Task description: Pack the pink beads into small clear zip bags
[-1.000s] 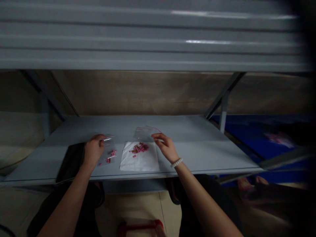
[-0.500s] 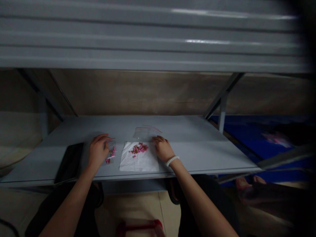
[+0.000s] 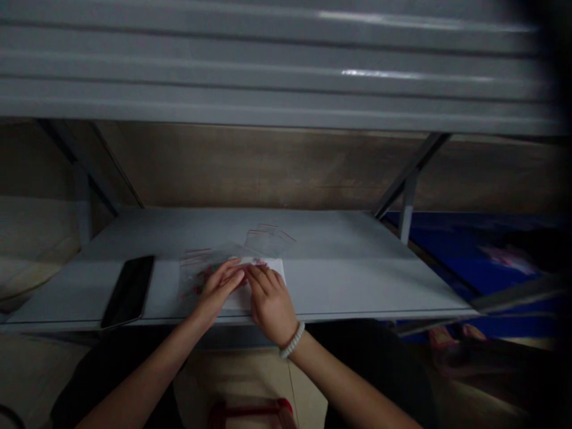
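Note:
Both hands rest on a white sheet point(image 3: 276, 266) near the front edge of a grey shelf point(image 3: 339, 268). My left hand point(image 3: 218, 290) reaches in from the left with its fingers stretched out flat. My right hand point(image 3: 269, 300), with a white bead bracelet at the wrist, lies flat beside it, and the fingertips of both meet over the sheet. The hands cover most of a pile of small pink beads point(image 3: 259, 262). A clear zip bag point(image 3: 193, 271) holding a few pink beads lies just left of my left hand.
A dark phone point(image 3: 129, 289) lies flat at the shelf's front left. More clear zip bags point(image 3: 268, 240) lie behind the sheet. A grey shelf board hangs low overhead. Slanted metal braces stand at the left and right rear. A red stool shows below.
Both hands have drawn together from either side onto the white sheet and now cover the beads. My left hand has left the small bag and its beads.

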`<state>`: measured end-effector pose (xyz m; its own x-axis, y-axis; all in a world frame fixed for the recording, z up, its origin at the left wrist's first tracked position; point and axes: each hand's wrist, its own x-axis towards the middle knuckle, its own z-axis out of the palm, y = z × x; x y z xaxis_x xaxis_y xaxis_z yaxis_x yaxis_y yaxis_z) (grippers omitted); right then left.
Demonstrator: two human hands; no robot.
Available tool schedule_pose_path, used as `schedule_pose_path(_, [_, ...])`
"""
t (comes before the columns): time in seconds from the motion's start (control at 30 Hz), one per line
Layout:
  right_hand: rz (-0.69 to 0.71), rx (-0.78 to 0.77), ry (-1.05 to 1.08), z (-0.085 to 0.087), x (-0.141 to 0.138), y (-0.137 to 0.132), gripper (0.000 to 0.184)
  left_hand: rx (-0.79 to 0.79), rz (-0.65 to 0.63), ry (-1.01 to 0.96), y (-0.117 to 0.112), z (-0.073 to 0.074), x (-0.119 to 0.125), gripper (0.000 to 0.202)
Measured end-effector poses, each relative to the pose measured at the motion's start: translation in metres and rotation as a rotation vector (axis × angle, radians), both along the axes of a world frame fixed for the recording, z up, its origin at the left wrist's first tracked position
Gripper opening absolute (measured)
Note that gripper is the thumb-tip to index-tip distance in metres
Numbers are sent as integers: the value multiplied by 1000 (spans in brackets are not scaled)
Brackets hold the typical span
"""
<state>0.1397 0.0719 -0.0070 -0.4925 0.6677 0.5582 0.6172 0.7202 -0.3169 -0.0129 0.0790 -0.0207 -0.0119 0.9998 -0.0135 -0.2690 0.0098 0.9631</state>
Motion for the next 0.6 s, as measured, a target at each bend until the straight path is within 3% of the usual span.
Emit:
schedule_pose_path(0.1, [97, -18, 1, 0, -7, -11, 45, -44, 22, -47, -2, 3, -3, 38])
schedule_pose_path(0.17, [145, -54, 109, 3, -4, -10, 41, -43, 17, -34, -2, 5, -8, 36])
schedule_pose_path(0.23, [116, -98, 303, 8, 4, -3, 33, -40, -8, -19, -2, 7, -13, 36])
schedule_pose_path(0.3, [-5, -160, 524, 13, 13, 7, 28, -44, -50, 12, -3, 10, -16, 35])
schedule_pose_path(0.4, [-77, -470, 726, 15, 25, 24, 27, -25, -127, 116, -5, 17, -17, 31])
schedule_pose_path(0.5, [60, -860, 806, 13, 33, 34, 21, 18, -167, 218, -6, 22, -18, 30])
schedule_pose_path(0.6, [74, -1008, 914, 11, 35, 36, 21, 22, -125, 267, -5, 23, -23, 30])
